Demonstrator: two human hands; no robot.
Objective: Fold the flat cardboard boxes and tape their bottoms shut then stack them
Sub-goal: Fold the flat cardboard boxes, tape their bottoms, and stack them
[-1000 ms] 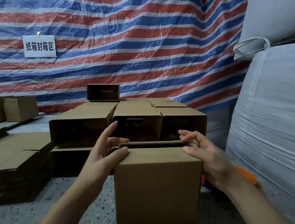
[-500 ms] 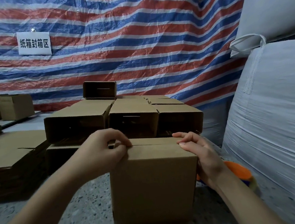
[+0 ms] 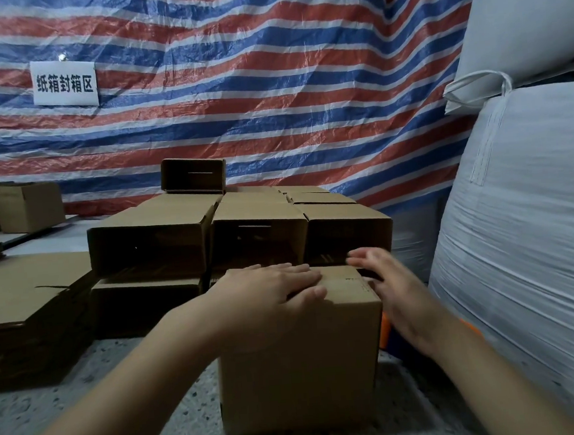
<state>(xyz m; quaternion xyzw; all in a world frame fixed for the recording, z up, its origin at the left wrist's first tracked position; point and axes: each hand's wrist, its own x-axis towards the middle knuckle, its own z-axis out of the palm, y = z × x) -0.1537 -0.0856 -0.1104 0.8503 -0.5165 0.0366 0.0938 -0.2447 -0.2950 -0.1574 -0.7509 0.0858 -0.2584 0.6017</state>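
On the right, two white sacks (image 3: 527, 232), cut off by the frame. Behind, a striped tarp (image 3: 234, 84). Mid-floor, stacked boxes (image 3: 239, 234), dark open ends forward, interiors unreadable. Left, flat cardboard (image 3: 27, 292), partly cropped. In front, upright box (image 3: 300, 360) on the floor. Left hand (image 3: 267, 291) flat on its top flaps, fingers straight. Right hand (image 3: 390, 288) motion-blurred, fingers loose, holding nothing, by the right edge. Orange object (image 3: 386, 329) mostly hidden.

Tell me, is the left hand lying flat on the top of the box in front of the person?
Yes, the left hand lies with straight fingers on the closed top flaps of the box.
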